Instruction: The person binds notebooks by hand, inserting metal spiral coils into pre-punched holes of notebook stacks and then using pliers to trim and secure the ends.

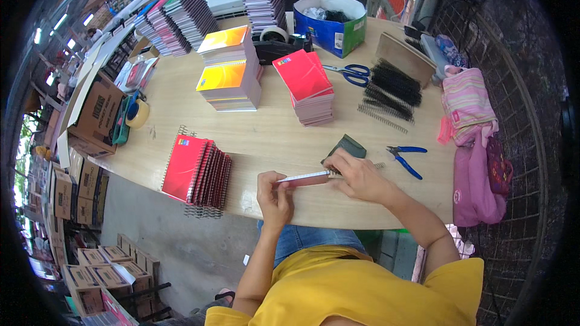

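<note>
**A:** We're not really seeing what's going on under our right hand (356,176), it's covering the notebook's (304,178) far end and the wire there.

**B:** Yeah, but our left hand (275,196) is gripping the near end, fingers curled tight around it, and the right is pinching its edge. It's hovering over the table (266,139) edge, with the dark pouch (345,147) and blue pliers (406,158) sitting just beyond and the red notebook stack (196,172) off to our left.

Blue-handled pliers (406,160) just right of your right hand; dark green pouch (346,147) touching above it; finished red notebooks (196,172) well left of your left hand; blue scissors (352,73), black spiral coils (391,89), orange-covered stacks (229,71) farther up the table (266,136).
</note>
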Available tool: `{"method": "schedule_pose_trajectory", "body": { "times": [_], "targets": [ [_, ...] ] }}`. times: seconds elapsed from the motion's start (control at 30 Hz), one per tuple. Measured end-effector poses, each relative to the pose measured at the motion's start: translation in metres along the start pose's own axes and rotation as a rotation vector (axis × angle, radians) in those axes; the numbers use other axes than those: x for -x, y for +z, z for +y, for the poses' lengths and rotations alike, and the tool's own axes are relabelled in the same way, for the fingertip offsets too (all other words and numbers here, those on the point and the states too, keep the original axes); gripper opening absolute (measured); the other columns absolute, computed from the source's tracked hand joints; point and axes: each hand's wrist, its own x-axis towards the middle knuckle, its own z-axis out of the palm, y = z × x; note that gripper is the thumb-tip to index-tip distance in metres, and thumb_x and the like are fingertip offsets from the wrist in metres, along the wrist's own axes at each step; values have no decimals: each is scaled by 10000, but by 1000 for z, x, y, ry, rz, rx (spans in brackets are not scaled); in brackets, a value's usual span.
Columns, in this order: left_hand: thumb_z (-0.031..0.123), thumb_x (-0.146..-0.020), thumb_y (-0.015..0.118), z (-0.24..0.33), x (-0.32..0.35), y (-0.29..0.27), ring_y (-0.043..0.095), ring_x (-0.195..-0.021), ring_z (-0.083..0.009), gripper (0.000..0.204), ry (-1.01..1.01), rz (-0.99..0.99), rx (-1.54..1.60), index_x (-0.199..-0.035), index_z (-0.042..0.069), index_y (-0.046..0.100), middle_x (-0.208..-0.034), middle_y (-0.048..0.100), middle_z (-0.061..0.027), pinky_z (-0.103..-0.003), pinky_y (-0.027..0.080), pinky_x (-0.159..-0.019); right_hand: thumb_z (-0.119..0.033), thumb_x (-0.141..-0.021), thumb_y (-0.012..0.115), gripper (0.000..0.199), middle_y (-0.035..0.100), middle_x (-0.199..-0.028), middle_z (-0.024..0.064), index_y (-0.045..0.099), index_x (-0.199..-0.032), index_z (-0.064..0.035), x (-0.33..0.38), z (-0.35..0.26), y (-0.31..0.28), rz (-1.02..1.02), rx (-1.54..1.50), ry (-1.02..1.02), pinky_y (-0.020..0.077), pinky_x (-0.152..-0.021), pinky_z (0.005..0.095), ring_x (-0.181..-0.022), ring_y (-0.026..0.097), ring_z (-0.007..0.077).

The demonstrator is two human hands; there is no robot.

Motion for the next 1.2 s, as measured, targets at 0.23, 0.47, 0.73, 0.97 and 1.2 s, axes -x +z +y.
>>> {"method": "schedule_pose_trajectory", "body": {
  "times": [0.23, 0.47, 0.73, 0.97, 1.2],
  "targets": [
    [-53, -900, 604, 4, -1, -1, 569, -819, -236, 84, 35, -8, -10, -956, 3, 577, -935, 534, -125, -332, 495, -718, -293, -860, 733, 284, 607, -1145, 106, 674, -1045, -86, 0, 1, 9, -70, 97, 43, 518, -834, 440, -1037, 626, 326],
    [58, -865, 709, 1, -4, -11, 537, -883, -261, 196, 77, -58, -85, -974, 16, 553, -977, 504, -126, -346, 465, -777, -450, -898, 667, 488, 565, -1273, 214, 671, -1288, -158, -14, 24, -14, -9, 265, 352, 452, -1022, 482, -1214, 529, 402],
    [258, -624, 952, 1, -12, 11, 440, -826, -235, 621, 20, -70, -134, -961, 38, 480, -924, 420, -78, -343, 413, -730, -364, -890, 675, 403, 563, -1332, 226, 726, -1167, -75, -35, 79, -30, -416, -620, 95, 459, -1003, 427, -1160, 581, 374],
    [143, -636, 937, -2, -17, 12, 402, -810, -165, 599, 10, -138, -128, -968, 64, 444, -904, 385, -25, -298, 397, -717, -325, -937, 617, 384, 647, -1231, 126, 735, -988, 37, -30, 72, -19, -469, -790, 64, 475, -941, 342, -1060, 621, 238],
    [226, -616, 952, -4, -15, 18, 442, -818, -251, 630, -12, -165, -75, -970, 31, 468, -921, 424, -88, -362, 410, -722, -347, -923, 627, 426, 637, -1191, 116, 729, -1100, 26, -28, 57, -22, -441, -623, 148, 466, -978, 364, -1054, 632, 241]
  ]
}}
